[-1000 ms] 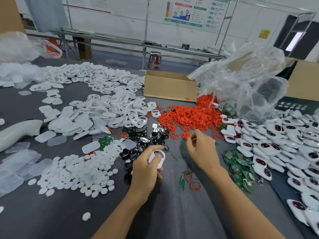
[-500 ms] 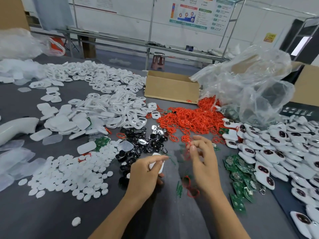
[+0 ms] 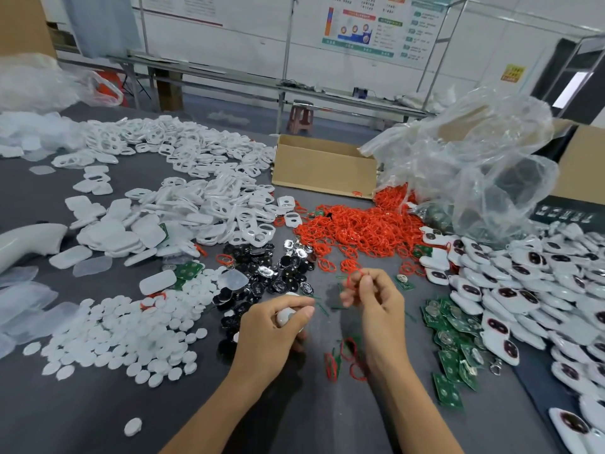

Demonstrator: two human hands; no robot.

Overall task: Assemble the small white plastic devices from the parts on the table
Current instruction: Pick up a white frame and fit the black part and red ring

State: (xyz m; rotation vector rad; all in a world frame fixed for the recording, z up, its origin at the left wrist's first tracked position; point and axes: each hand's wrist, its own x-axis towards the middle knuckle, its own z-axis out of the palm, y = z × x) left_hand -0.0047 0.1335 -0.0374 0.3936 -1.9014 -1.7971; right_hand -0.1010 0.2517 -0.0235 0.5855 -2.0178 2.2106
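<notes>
the small white device [image 3: 285,317] is a rounded, glossy plastic shell, and only one pale end of it shows. it sits inside the left hand [image 3: 271,335], whose fingers and thumb curl round it, low over the grey table [image 3: 82,414]. one such piece is in the grip. at 2 o'clock from it, close but apart, the right hand [image 3: 379,306] pinches a thin red ring [image 3: 352,276] between thumb and fingertips, and the loop stands up past the fingertips. it is blurred, so i cannot tell whether it is one loop or more.

at 5 o'clock, between the two wrists, a few loose rings [image 3: 348,350] lie among green slivers, too smeared to count. at 12 o'clock lies a heap of black and silver parts [image 3: 271,273], and at 1 o'clock a large heap of red rings [image 3: 360,231]. at 3 o'clock lie green circuit boards [image 3: 451,326], with white shells with dark windows [image 3: 523,290] past them. at 9 o'clock lie white discs [image 3: 124,335], and at 11 o'clock white frames [image 3: 212,204] with cut-outs. every heap is far too many to count. further off stand one cardboard box [image 3: 324,168] at 12 o'clock and one clear plastic bag [image 3: 474,165] at 1 o'clock. one stray disc [image 3: 132,426] lies alone at 7 o'clock
</notes>
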